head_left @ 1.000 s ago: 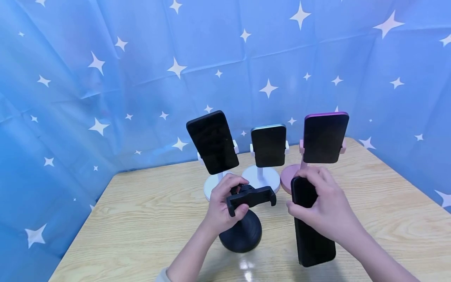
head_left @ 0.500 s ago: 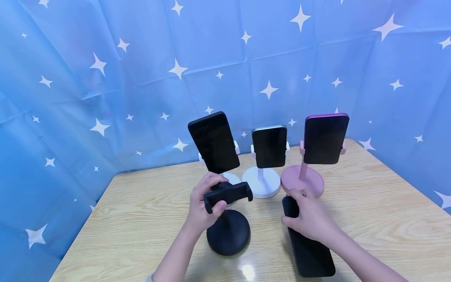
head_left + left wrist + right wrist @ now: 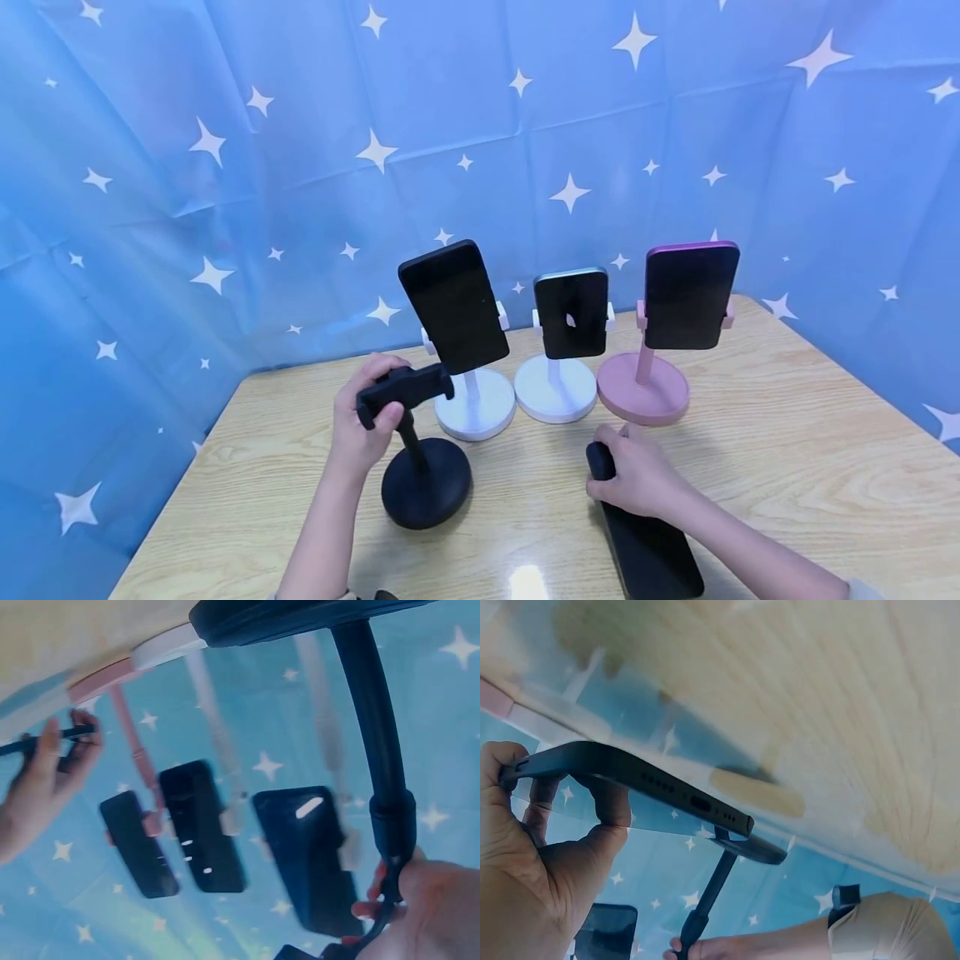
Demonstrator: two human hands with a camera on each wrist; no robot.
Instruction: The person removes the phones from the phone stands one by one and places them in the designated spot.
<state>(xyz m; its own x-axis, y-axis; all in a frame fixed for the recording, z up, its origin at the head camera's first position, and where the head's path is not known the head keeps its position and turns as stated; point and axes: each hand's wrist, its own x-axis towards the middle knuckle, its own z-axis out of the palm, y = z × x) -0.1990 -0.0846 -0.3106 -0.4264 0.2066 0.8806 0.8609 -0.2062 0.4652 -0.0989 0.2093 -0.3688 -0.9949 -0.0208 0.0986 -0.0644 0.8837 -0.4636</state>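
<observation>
My left hand (image 3: 362, 425) grips a black phone stand (image 3: 426, 487) by its head, thumb in front of the clamp. The clamp (image 3: 411, 387) holds no phone, and the round base is at the bottom. My right hand (image 3: 637, 477) holds a black phone (image 3: 652, 557) by its far end, thumb on one edge and fingers on the other. In the right wrist view the phone's port end (image 3: 697, 802) points away from the right hand (image 3: 555, 870), close over the table. From the left wrist view, the left hand (image 3: 435, 907) wraps the stand just past its pole (image 3: 375, 727).
Behind stand two white phone stands (image 3: 475, 410) and a pink phone stand (image 3: 643, 398). They carry a tilted black phone (image 3: 456, 308), a blue-edged phone (image 3: 573, 315) and a purple-edged phone (image 3: 692, 296). A starry blue curtain (image 3: 315, 192) rises behind the wooden table (image 3: 285, 433).
My left hand has moved the black stand leftward, away from the phone. My right hand has lowered the black phone and brought it nearer the front edge.
</observation>
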